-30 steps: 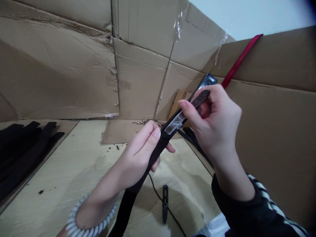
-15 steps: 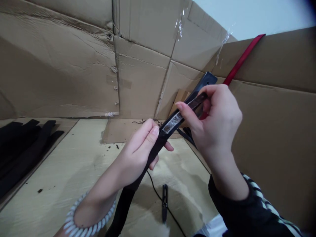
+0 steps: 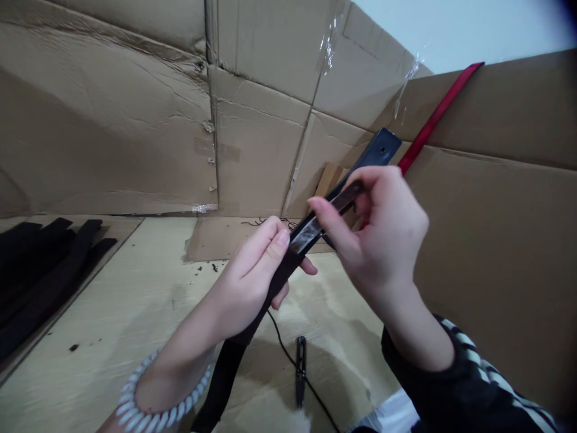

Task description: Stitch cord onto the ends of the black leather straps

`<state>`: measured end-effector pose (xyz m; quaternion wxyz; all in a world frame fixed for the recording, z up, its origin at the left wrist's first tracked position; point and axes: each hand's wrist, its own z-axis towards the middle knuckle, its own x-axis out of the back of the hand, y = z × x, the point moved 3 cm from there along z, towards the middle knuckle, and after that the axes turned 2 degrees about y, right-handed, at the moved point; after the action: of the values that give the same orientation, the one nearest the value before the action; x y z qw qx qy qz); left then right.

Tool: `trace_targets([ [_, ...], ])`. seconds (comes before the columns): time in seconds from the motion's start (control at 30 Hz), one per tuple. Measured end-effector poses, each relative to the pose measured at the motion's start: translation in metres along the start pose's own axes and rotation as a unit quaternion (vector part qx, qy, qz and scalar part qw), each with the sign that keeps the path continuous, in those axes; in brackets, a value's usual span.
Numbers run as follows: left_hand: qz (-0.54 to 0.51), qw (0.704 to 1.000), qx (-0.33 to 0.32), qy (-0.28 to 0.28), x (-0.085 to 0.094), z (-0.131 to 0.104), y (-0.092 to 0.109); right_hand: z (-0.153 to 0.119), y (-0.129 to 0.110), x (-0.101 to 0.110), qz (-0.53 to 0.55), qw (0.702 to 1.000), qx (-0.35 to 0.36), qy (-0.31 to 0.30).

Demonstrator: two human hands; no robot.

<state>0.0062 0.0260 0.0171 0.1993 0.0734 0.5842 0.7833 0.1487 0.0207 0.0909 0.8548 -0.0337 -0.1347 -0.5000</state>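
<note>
My left hand is closed around a long black handle-like piece, which slants from the lower left up to the right. Its upper end is flat and dark blue-black, with a small hole. My right hand pinches a dark, glossy narrow strip between thumb and fingers. The strip lies along the face of the black piece, just above my left thumb. A shiny, pale patch shows between the two hands; whether it belongs to the strip I cannot tell.
Small black snips lie on the pale tabletop beside a thin black cord. Several black strips are piled at left. Cardboard walls enclose the back and right, where a red ribbon hangs.
My right hand has slid down and left along the black piece, carrying the glossy strip nearer my left hand. The holed end shows more. My left hand has kept its place.
</note>
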Motion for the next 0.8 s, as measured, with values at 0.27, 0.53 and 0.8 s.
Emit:
trace_targets([
  [0.27,0.001,1.0,-0.009,-0.002,0.002,0.003,-0.001,-0.003,0.002,-0.003,0.043,0.999,-0.018,-0.013],
  [0.53,-0.014,1.0,0.002,-0.006,0.001,0.001,0.003,0.005,0.022,0.004,0.046,0.995,-0.08,0.047],
  [0.8,-0.004,1.0,-0.002,0.011,0.003,0.001,0.004,-0.002,-0.001,0.0,0.043,0.998,-0.042,-0.001],
])
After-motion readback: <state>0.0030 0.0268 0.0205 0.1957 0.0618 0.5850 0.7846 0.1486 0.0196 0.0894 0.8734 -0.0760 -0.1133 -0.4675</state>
